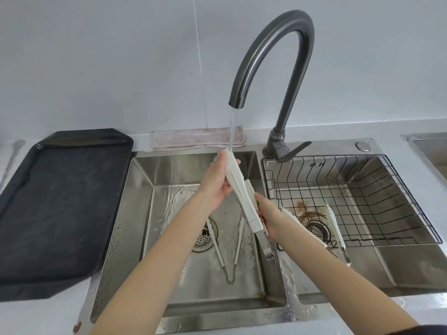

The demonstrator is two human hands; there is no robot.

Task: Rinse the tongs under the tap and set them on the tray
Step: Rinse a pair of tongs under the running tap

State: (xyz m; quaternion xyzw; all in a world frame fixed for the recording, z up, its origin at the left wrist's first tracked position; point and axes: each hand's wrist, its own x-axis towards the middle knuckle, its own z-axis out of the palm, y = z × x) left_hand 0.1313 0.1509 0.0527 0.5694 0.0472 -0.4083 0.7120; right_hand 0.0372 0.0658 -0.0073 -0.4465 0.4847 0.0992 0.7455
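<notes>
- The left hand point(216, 182) is wrapped round the upper end of the white tongs point(244, 193), fingers behind, thumb side toward the camera.
- The right hand point(268, 217) grips the lower part of the same tongs, fingers curled round the handle; a grey metal end sticks out below that hand.
- The tongs are pressed shut and slant from upper left to lower right, between the two hands.
- Water point(232, 131) from the tap point(271, 56) falls onto the top tip of the tongs, just above the left hand.
- Below the hands, in the left sink point(135, 213), lies a second pair of tongs point(232, 257), spread open, beside the drain.
- Right of the right hand, a wire basket point(362, 189) sits in the other sink, with a third white pair point(336, 226) leaning there.
- Well left of the hands, a dark tray point(55, 201) rests on the surface.
- A cloth point(193, 139) lies behind the sink, beyond the left hand.
</notes>
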